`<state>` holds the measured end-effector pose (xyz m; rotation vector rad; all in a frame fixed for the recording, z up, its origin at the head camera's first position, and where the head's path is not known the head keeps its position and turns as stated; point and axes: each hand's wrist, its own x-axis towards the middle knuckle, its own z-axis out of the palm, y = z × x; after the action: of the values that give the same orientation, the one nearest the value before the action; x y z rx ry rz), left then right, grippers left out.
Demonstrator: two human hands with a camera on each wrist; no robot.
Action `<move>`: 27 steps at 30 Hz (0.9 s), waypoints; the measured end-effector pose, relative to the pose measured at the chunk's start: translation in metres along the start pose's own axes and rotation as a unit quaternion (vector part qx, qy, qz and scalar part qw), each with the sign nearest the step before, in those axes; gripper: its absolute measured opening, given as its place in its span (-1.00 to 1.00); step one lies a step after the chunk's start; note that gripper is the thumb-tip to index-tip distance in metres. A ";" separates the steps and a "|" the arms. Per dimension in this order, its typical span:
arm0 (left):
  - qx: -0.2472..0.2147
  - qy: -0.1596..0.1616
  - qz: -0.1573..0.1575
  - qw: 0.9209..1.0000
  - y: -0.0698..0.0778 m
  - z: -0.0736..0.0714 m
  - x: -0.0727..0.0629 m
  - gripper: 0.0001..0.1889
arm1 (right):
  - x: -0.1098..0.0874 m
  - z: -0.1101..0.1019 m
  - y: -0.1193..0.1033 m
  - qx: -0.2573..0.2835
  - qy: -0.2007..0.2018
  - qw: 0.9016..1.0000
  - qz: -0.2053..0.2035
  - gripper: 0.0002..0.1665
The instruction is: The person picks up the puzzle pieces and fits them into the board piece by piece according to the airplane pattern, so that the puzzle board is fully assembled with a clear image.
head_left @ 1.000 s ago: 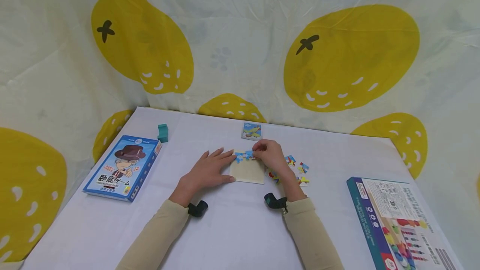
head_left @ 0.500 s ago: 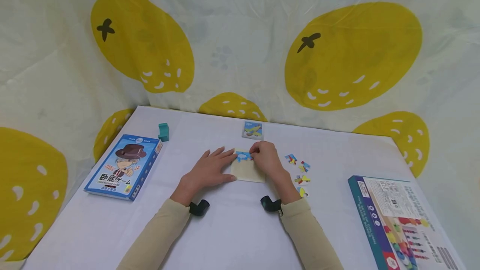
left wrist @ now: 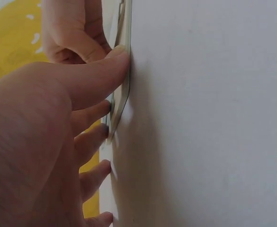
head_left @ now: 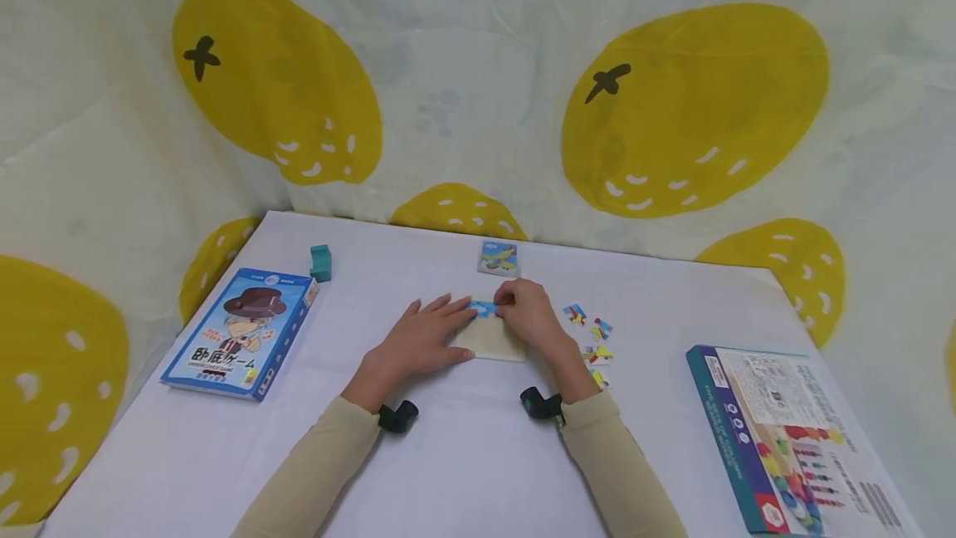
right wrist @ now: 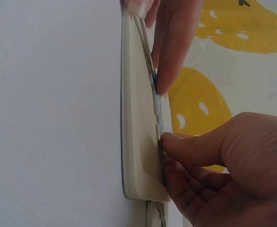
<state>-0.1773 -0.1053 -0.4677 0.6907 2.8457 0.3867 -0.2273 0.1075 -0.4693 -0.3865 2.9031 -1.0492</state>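
Puzzle tray (head_left: 491, 341) lay flat near table (head_left: 463, 471) centre, towards far edge; long axis couldn't be told. Blue pieces (head_left: 483, 308) ran in a row along its far edge. Left hand (head_left: 418, 339) was spread flat on tray's left side. Blue piece was pinched w/ right hand (head_left: 529, 314). Loose pieces (head_left: 593, 337) were scattered just right of tray.

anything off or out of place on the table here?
Nothing stands out. The puzzle tray lies flat, the left hand resting at its edge and the right hand pressing blue pieces along its far side. Loose pieces lie scattered beside it; both boxes lie flat.
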 end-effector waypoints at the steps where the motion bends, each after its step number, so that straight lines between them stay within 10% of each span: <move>1: 0.005 0.000 0.000 1.000 0.000 0.000 0.000 -0.24 | 0.000 0.000 -0.001 -0.002 -0.003 1.000 -0.005 -0.94; 27: 0.020 0.018 0.035 0.999 0.005 0.006 0.002 -0.19 | -0.030 -0.080 0.062 -0.027 -0.041 0.997 0.053 -0.57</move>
<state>-0.1752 -0.0990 -0.4719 0.8016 2.8775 0.3566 -0.2215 0.2109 -0.4485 -0.2677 2.8480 -0.9205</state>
